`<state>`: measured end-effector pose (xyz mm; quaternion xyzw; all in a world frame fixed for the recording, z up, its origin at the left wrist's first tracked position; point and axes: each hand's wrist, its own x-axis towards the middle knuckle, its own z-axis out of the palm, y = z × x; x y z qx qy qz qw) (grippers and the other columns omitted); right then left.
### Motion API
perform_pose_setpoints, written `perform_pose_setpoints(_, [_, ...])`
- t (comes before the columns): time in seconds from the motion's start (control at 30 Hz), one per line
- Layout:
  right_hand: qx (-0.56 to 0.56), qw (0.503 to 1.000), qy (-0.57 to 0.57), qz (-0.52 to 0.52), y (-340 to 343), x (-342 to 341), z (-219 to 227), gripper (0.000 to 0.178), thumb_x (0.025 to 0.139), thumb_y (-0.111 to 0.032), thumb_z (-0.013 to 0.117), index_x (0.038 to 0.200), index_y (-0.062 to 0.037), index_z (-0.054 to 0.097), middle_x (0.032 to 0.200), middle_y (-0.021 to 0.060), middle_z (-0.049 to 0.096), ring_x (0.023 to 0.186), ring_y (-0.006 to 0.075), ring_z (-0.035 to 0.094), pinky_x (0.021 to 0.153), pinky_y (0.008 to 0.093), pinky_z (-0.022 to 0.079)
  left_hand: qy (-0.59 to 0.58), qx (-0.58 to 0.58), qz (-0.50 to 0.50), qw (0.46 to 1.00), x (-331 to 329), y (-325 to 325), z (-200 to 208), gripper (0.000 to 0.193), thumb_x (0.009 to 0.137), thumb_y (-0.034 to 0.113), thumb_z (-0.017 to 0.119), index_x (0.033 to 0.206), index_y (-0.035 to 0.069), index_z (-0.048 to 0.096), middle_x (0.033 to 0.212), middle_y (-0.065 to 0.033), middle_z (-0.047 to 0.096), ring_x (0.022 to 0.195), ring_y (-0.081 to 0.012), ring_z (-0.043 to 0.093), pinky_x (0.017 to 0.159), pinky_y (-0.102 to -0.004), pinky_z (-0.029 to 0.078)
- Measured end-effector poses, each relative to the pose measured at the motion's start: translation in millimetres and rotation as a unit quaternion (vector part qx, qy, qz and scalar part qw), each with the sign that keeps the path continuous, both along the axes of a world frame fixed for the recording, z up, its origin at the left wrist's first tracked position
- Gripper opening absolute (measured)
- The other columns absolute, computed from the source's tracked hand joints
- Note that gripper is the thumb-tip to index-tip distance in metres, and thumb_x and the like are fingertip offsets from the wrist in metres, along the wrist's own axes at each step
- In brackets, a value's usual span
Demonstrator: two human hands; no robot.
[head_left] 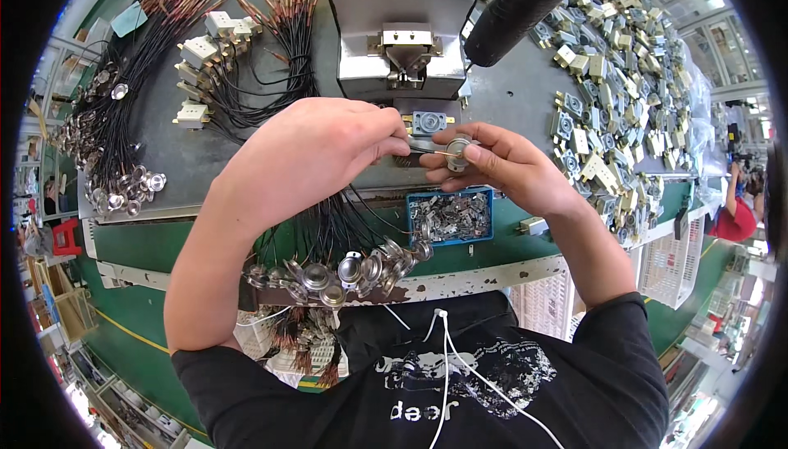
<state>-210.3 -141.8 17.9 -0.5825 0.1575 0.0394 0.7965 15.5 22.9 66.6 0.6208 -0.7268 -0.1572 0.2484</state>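
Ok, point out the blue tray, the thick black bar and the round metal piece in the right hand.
Blue tray (pixel 464 241): head view, on its near rim.
Black bar (pixel 525 10): head view, middle of its shaft.
Round metal piece (pixel 456 148): head view, on its face.

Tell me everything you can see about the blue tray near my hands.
The blue tray is a shallow, open-topped rectangle that looks like plastic. A jumbled heap of small silvery metal pieces covers most of its inside. It sits by the front edge of the grey bench, longer sides running roughly left to right; what supports it is hidden. Neither your left hand nor right hand touches it. Round silver discs crowd its near-left corner, possibly touching.
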Motion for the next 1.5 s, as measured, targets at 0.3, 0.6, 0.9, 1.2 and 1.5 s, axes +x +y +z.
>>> perform_pose_setpoints(0.3, [-0.337,0.932,-0.001,-0.133,16,-5,7,0.038,0.110,-0.014,0.051,0.143,0.0026,0.051,0.123,0.0147,0.070,0.112,0.0206,0.068,0.097,0.0350,0.055,0.012,-0.008,0.029,0.999,-15,0,-10,0.014,0.091,0.016,0.071,0.098,0.003,0.068,0.084,-0.0139,0.071,0.080,-0.0336,0.069,0.070,-0.0414,0.055])
perform_pose_setpoints(0.6, [-0.085,0.961,-0.146,-0.220,26,12,12,0.025,0.108,-0.009,0.052,0.128,0.0040,0.060,0.107,0.0110,0.070,0.099,0.0160,0.066,0.092,0.0313,0.053,-0.005,-0.079,0.033,0.996,-19,-2,-27,0.013,0.087,0.011,0.071,0.096,0.004,0.065,0.087,-0.0095,0.068,0.081,-0.0294,0.068,0.071,-0.0407,0.054])
perform_pose_setpoints(0.9, [-0.266,0.963,0.043,0.024,5,19,34,0.027,0.103,-0.008,0.062,0.128,0.0010,0.064,0.104,0.0030,0.069,0.092,0.0079,0.063,0.086,0.0271,0.053,-0.167,-0.097,0.009,0.981,-20,7,-21,0.012,0.085,0.012,0.065,0.094,0.007,0.060,0.084,-0.0047,0.062,0.084,-0.0230,0.065,0.074,-0.0362,0.054])
perform_pose_setpoints(1.2, [-0.385,0.923,-0.022,0.016,14,15,29,0.034,0.095,-0.004,0.070,0.128,-0.0009,0.067,0.111,0.0111,0.074,0.094,0.0142,0.068,0.087,0.0305,0.054,-0.156,-0.120,0.027,0.980,-28,4,-29,0.027,0.084,0.027,0.077,0.089,0.008,0.060,0.079,-0.0056,0.057,0.075,-0.0245,0.062,0.068,-0.0367,0.051])
perform_pose_setpoints(1.5, [-0.426,0.902,-0.014,-0.061,10,-4,9,0.036,0.091,-0.008,0.074,0.126,-0.0014,0.067,0.113,0.0145,0.072,0.097,0.0225,0.069,0.088,0.0350,0.055,-0.158,-0.013,-0.033,0.987,-30,11,-19,0.035,0.089,0.029,0.073,0.121,0.015,0.067,0.079,-0.0027,0.057,0.079,-0.0210,0.063,0.069,-0.0358,0.049])
